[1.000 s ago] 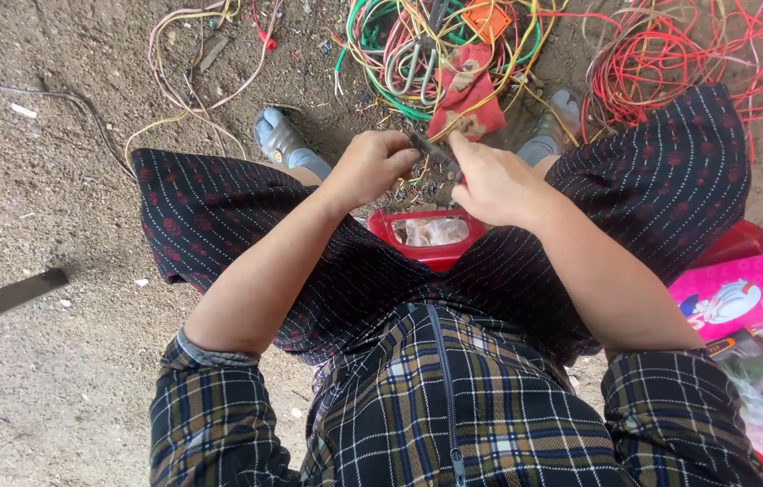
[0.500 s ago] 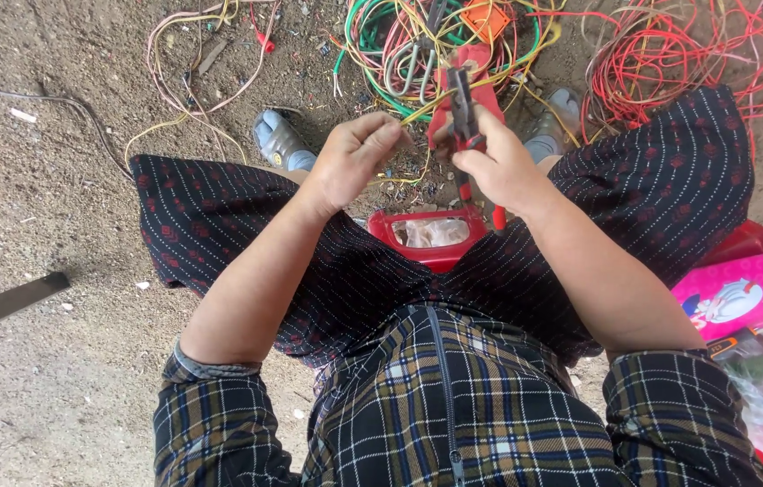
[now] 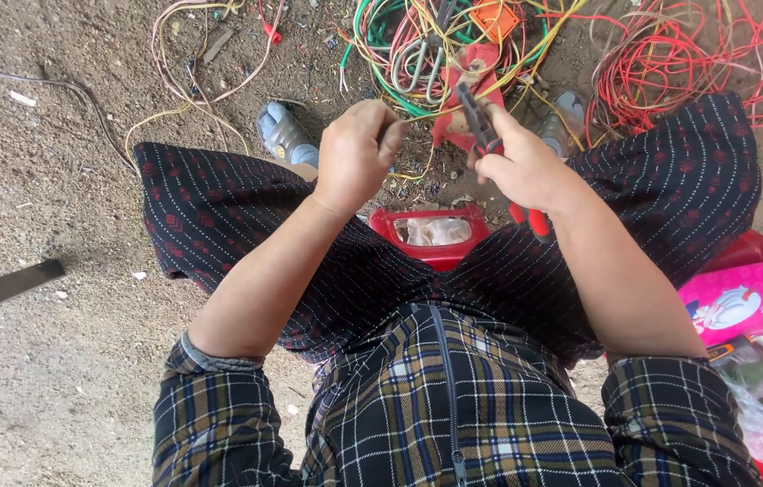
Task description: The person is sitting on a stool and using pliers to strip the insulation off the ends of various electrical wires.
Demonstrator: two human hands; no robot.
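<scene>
My right hand [image 3: 525,167] grips a pair of pliers [image 3: 480,122] with red handles, jaws pointing up and away; the handle ends stick out below my wrist. My left hand [image 3: 356,153] is closed in a fist just left of the pliers, pinching what looks like a thin yellow wire [image 3: 417,171] that runs down between the hands. Both hands hover above my knees, over a red stool seat [image 3: 431,236] between my legs. A red cloth glove [image 3: 461,99] lies on the ground right behind the pliers.
A tangle of green, yellow and grey wires [image 3: 417,41] lies ahead, red wire coils [image 3: 688,63] at the right. A pink box [image 3: 742,298] and plastic bags sit at my right. A dark flat bar [image 3: 3,289] lies on the dirt at left.
The pliers have swung from lying low between the hands to upright in my right hand. Both hands have lifted slightly, and my left hand has curled tighter.
</scene>
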